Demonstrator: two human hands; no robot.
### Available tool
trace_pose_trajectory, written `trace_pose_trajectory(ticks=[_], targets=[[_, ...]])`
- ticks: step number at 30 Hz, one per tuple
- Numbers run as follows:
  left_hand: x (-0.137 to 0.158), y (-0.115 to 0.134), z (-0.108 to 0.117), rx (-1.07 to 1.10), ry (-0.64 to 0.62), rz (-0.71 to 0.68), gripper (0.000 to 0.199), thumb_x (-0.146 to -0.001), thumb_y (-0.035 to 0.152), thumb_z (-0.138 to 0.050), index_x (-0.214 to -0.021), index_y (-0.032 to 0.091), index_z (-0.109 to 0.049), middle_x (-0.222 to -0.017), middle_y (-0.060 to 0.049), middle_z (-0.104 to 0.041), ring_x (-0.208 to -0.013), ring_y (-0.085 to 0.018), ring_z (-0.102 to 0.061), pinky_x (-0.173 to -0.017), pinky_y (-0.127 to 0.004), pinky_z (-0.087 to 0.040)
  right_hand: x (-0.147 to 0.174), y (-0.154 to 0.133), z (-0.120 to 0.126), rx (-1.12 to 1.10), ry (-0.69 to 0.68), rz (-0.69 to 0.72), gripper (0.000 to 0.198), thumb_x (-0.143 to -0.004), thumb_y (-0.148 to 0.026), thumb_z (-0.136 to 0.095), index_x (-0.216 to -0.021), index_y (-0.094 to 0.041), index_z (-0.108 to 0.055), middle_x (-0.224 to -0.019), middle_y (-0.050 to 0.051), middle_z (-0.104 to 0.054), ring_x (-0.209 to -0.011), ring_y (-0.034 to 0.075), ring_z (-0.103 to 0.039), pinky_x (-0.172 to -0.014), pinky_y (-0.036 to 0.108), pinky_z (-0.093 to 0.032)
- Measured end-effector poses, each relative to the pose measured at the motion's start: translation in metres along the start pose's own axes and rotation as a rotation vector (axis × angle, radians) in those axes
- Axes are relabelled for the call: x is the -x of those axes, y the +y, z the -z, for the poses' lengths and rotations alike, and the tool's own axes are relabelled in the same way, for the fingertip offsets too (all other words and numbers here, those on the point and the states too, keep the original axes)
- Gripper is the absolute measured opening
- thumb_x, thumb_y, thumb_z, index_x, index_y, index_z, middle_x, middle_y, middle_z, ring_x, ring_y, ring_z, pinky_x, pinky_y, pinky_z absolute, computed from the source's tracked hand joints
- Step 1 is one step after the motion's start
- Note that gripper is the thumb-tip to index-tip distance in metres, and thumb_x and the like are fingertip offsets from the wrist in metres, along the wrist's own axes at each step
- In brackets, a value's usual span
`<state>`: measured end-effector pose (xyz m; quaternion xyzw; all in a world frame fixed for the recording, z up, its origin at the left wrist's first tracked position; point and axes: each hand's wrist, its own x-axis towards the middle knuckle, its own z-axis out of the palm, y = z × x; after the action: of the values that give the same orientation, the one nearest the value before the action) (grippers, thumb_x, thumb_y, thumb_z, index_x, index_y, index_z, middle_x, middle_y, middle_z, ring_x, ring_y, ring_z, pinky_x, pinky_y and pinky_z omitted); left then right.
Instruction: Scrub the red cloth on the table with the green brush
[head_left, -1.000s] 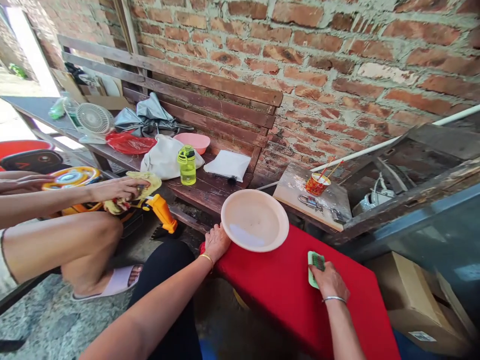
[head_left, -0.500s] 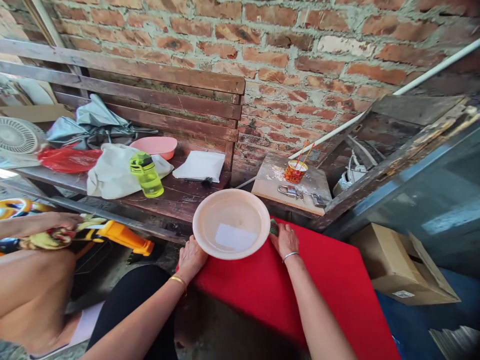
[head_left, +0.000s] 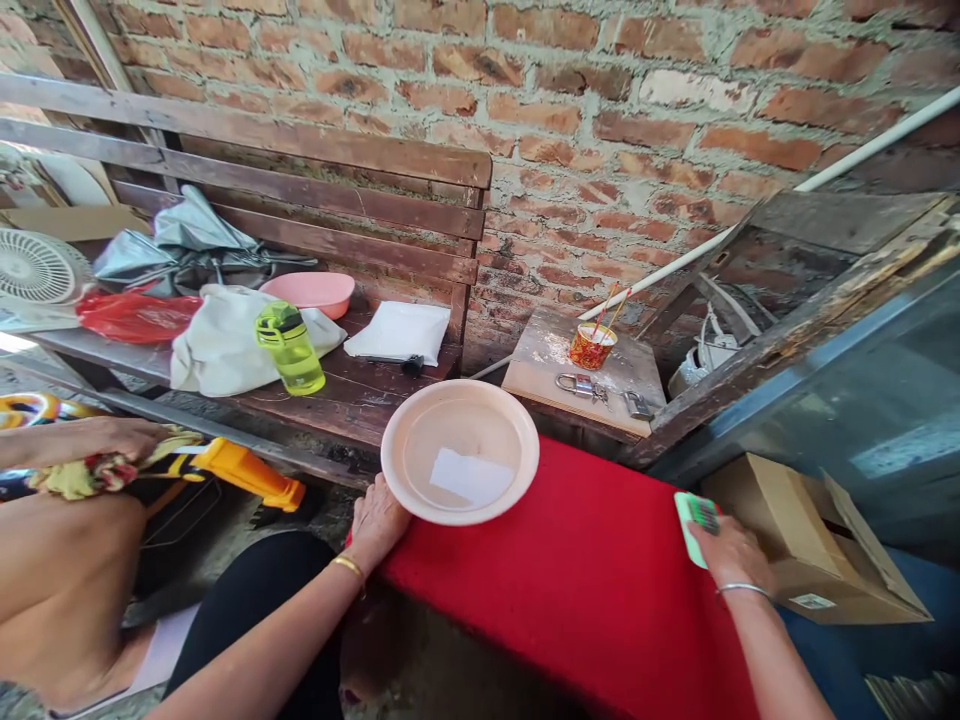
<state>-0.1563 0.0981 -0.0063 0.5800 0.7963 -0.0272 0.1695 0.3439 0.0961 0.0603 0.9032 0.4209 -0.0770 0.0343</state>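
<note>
A pale pink basin [head_left: 397,497] of water stands on the red-covered table [head_left: 570,590], with a white rectangular patch showing inside it. My left hand [head_left: 377,522] is at the basin's near left side, fingers against its outer wall and partly hidden by it. Off to the right, above the table's right edge, my right hand [head_left: 733,552] grips a green scrubbing brush [head_left: 691,530]. It has a light green body and a darker green patch; my fingers cover part of it.
Behind is a wooden bench [head_left: 352,400] with a green water bottle [head_left: 292,350], a pink tub [head_left: 319,292] and a white packet [head_left: 401,332]. A cardboard box [head_left: 795,530] sits at right. Another person's hand [head_left: 120,440] holds a cloth [head_left: 82,475] at left.
My right hand has moved from the basin's right side far to the right, carrying the green brush. My left hand stays at the basin, which has barely shifted.
</note>
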Motion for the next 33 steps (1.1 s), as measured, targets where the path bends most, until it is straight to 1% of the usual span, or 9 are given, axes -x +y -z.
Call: trace_pose_trajectory(ticks=[7,11,15,20,23,25,28,30,33], targets=[[-0.005,-0.007,-0.006,-0.005,0.000,-0.027,0.046,-0.099,0.024,-0.031,-0.139,0.014,-0.049,-0.139,-0.019,-0.052,-0.124,-0.030,-0.053,-0.097,-0.042,-0.044,0.064,-0.162,-0.029,-0.114,0.001,0.451,0.039,-0.091,-0.044,-0.054,-0.123,-0.021,-0.058,-0.125,0.011,-0.062,-0.112,0.024,-0.060,-0.087,0.031,-0.047],[-0.013,-0.014,-0.014,-0.020,0.020,-0.032,0.046,-0.099,0.026,-0.033,-0.140,0.016,-0.050,-0.137,-0.019,-0.054,-0.124,-0.031,-0.054,-0.097,-0.043,-0.045,0.077,-0.205,-0.040,-0.148,0.009,0.584,0.037,-0.087,-0.041,-0.062,-0.119,-0.022,-0.061,-0.122,0.010,-0.062,-0.114,0.023,-0.058,-0.094,0.031,-0.042],[-0.017,-0.016,-0.018,-0.036,0.043,-0.040,0.046,-0.099,0.026,-0.031,-0.139,0.017,-0.052,-0.133,-0.018,-0.057,-0.123,-0.031,-0.056,-0.097,-0.042,-0.046,0.052,-0.170,-0.040,-0.133,0.009,0.514,0.038,-0.086,-0.039,-0.062,-0.120,-0.022,-0.061,-0.124,0.010,-0.061,-0.115,0.023,-0.058,-0.095,0.031,-0.042],[-0.013,-0.010,-0.011,-0.052,0.028,-0.030,0.046,-0.098,0.026,-0.032,-0.138,0.016,-0.052,-0.134,-0.018,-0.057,-0.123,-0.030,-0.056,-0.096,-0.041,-0.046,0.006,-0.040,-0.017,-0.062,0.002,0.172,0.043,-0.092,-0.039,-0.050,-0.124,-0.013,-0.061,-0.121,0.019,-0.063,-0.110,0.028,-0.063,-0.088,0.036,-0.046],[-0.008,-0.005,-0.003,-0.046,0.001,-0.028,0.047,-0.098,0.025,-0.031,-0.139,0.015,-0.050,-0.135,-0.019,-0.055,-0.124,-0.031,-0.055,-0.096,-0.043,-0.046,-0.001,0.038,-0.001,-0.021,0.008,-0.040,0.045,-0.093,-0.036,-0.044,-0.124,-0.009,-0.062,-0.119,0.027,-0.064,-0.108,0.033,-0.064,-0.084,0.042,-0.047],[-0.004,-0.002,0.001,-0.020,0.006,-0.032,0.047,-0.098,0.027,-0.031,-0.139,0.013,-0.049,-0.135,-0.020,-0.054,-0.123,-0.032,-0.056,-0.096,-0.044,-0.046,0.004,0.069,0.003,-0.002,0.025,-0.135,0.050,-0.095,-0.038,-0.039,-0.125,-0.005,-0.062,-0.120,0.033,-0.061,-0.109,0.036,-0.063,-0.081,0.045,-0.047],[0.000,0.001,0.004,0.012,0.043,-0.028,0.046,-0.098,0.029,-0.030,-0.134,0.011,-0.052,-0.131,-0.021,-0.055,-0.120,-0.031,-0.057,-0.095,-0.043,-0.046,0.023,0.067,0.000,-0.011,0.054,-0.121,0.052,-0.095,-0.042,-0.040,-0.129,-0.007,-0.059,-0.123,0.030,-0.061,-0.111,0.035,-0.062,-0.084,0.043,-0.047],[0.002,0.002,0.006,0.029,0.048,-0.019,0.046,-0.098,0.031,-0.030,-0.133,0.010,-0.053,-0.128,-0.021,-0.056,-0.119,-0.031,-0.057,-0.095,-0.043,-0.045,0.045,0.034,-0.006,-0.035,0.052,0.010,0.050,-0.094,-0.042,-0.043,-0.131,-0.012,-0.057,-0.122,0.024,-0.063,-0.109,0.031,-0.063,-0.086,0.040,-0.047],[0.002,0.001,0.007,0.051,0.025,-0.030,0.048,-0.098,0.032,-0.029,-0.134,0.011,-0.052,-0.128,-0.021,-0.056,-0.121,-0.033,-0.056,-0.097,-0.045,-0.045,0.091,-0.040,-0.020,-0.084,0.022,0.291,0.042,-0.093,-0.039,-0.044,-0.126,-0.016,-0.058,-0.121,0.017,-0.063,-0.107,0.027,-0.062,-0.083,0.036,-0.048]])
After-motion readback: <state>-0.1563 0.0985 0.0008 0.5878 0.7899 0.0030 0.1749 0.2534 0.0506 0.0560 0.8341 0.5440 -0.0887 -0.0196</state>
